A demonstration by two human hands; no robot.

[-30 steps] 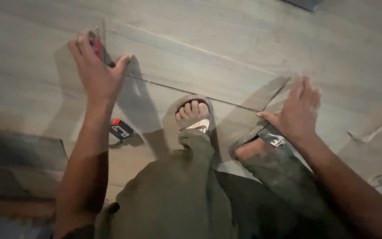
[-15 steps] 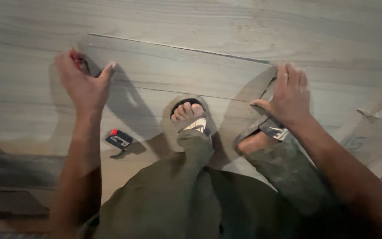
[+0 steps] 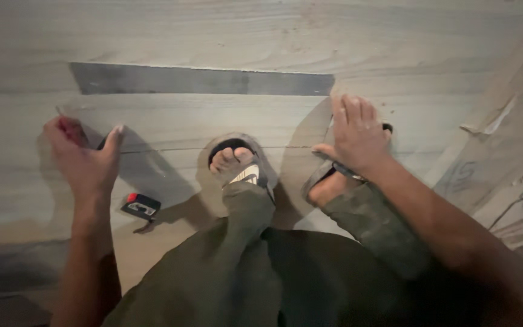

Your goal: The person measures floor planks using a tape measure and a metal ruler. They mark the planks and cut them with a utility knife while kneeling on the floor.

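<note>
Here, the person crouches over a wood-grain floor plank point(image 3: 225, 121) lying on the floor, its long axis running 9 o'clock to 3 o'clock across the view. A dark gap strip point(image 3: 201, 80) shows along its far edge, toward 12 o'clock.

The left hand point(image 3: 86, 160) is at the plank's 9 o'clock end. Its fingers are curled, thumb spread out to the side, closed around a small red-tipped object point(image 3: 68, 126); what that object is cannot be told. The right hand point(image 3: 355, 133) lies flat near the 3 o'clock end, fingers extended and held close together, palm pressing down on the plank.

A sandalled foot point(image 3: 234, 162) rests on the boards between the hands; the other foot point(image 3: 328, 188) sits just under the right wrist. A small red-and-black tool point(image 3: 140, 206) lies on the floor at 6 o'clock of the left hand, untouched. Loose, scuffed boards point(image 3: 509, 157) lie tilted at 3 o'clock.

Judgement: the work in hand appears to be seating the plank against its neighbour. Done well, it calls for even downward pressure from the flat right hand while the left end is worked, keeping the long edge parallel to the gap so it closes uniformly. Uneven force may skew one end.
</note>
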